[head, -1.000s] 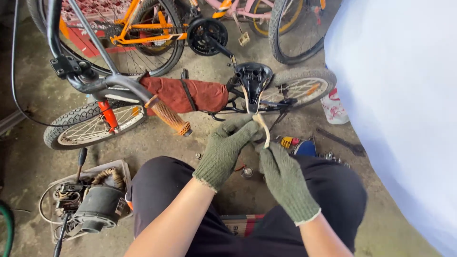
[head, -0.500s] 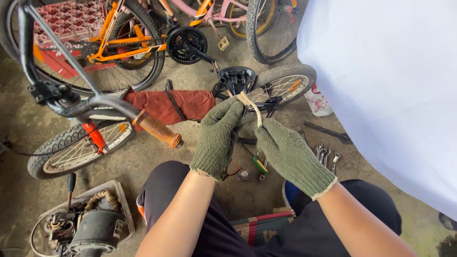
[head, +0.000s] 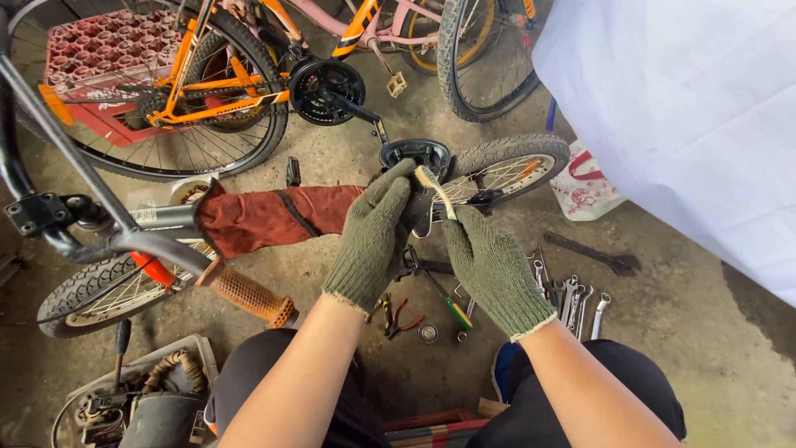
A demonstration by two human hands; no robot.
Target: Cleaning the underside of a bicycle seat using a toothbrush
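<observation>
Both my hands wear green knit gloves and meet over a small bicycle lying on its side. My left hand [head: 377, 232] grips the upper part of a pale curved strip [head: 435, 189], and my right hand [head: 489, 265] holds its lower end. Just behind the strip lies the bike's black chainring [head: 414, 153] and its small rear wheel [head: 506, 170]. A rust-red cloth [head: 265, 217] is wrapped around the bike's frame. The orange handlebar grip [head: 249, 297] points toward my knees.
Several wrenches [head: 572, 294], a green-handled screwdriver [head: 452, 307] and pliers [head: 396, 315] lie on the concrete floor. An orange bicycle [head: 191, 75] and a pink one [head: 390, 21] stand behind. A crate of parts [head: 133, 398] sits at lower left, a white sheet [head: 688, 108] at right.
The view has shifted, so the bike and my hands sit more centrally. Both hands keep their hold on the strip, a little closer to the chainring.
</observation>
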